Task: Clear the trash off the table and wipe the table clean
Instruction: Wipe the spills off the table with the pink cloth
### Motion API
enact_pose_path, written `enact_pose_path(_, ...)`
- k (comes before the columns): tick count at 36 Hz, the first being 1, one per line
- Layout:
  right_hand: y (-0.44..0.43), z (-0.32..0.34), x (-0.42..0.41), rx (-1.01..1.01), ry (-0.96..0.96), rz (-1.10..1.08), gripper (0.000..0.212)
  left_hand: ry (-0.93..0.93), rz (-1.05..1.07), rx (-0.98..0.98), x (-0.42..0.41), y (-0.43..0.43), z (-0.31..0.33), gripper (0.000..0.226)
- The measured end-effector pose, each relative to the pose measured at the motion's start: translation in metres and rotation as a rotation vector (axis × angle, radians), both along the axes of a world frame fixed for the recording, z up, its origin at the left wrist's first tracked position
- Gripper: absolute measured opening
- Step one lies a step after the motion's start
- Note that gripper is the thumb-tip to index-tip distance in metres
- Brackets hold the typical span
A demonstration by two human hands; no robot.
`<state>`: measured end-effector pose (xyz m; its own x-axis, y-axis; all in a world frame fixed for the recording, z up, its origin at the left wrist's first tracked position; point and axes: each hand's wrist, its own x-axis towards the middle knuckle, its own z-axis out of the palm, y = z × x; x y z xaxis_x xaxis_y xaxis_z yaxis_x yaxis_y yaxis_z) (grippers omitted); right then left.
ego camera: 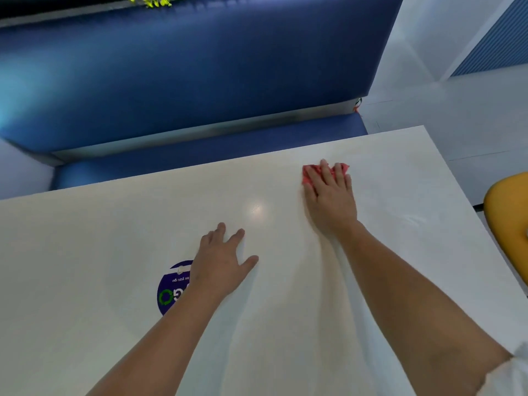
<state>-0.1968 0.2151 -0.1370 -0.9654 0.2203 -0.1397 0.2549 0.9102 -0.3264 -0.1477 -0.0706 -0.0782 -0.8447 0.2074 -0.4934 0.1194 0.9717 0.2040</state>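
Wiping the tabletop with a red cloth

The red cloth lies near the far edge of the tabletop, toward the right corner. The right hand presses it down with flat, straight fingers, not curled round it. The left hand rests flat and open near the middle, partly over a round blue sticker. The cloth could slip out from under the hand, or get pushed over the far edge onto the blue bench — nothing grips it.

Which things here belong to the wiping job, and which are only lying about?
Job: crumpled pink cloth under right hand; white rectangular table; left hand resting flat on it.
Around: round blue sticker; blue padded bench; yellow chair seat.
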Motion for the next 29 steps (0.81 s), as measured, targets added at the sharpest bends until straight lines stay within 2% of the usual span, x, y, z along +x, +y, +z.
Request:
enact_pose_path(4, 0.039, -0.001, 0.032, 0.026, -0.001, -0.277, 0.059, -0.033, 0.010, -0.015, -0.006, 0.008, 0.006, 0.076)
enact_pose_path(7, 0.015, -0.002, 0.065, 0.041, 0.014, -0.355, 0.056, -0.032, 0.000, -0.053, -0.005, 0.012, 0.005, 0.079)
enact_pose_path(9, -0.020, 0.000, 0.086, 0.037, 0.025, -0.302, 0.055, -0.029, -0.008, -0.073, -0.003, 0.013, 0.004, 0.080)
enact_pose_path(11, -0.052, 0.001, 0.100, 0.027, 0.027, -0.154, 0.054, -0.029, 0.009, -0.079, -0.003, 0.014, 0.004, 0.080)
enact_pose_path(14, -0.062, 0.002, 0.102, 0.005, 0.041, -0.003, 0.052, -0.011, 0.066, -0.029, -0.001, 0.024, 0.006, 0.073)
enact_pose_path(18, -0.015, 0.004, 0.082, -0.034, 0.022, 0.028, 0.052, 0.074, 0.025, 0.064, 0.017, 0.050, 0.004, 0.061)
enact_pose_path(22, 0.054, 0.001, 0.080, -0.023, 0.004, -0.127, 0.052, 0.063, -0.044, 0.149, 0.043, 0.075, -0.003, 0.061)
enact_pose_path(29, 0.160, 0.002, 0.163, 0.037, -0.018, -0.339, 0.054, 0.043, -0.186, 0.160, 0.089, 0.115, -0.005, 0.060)
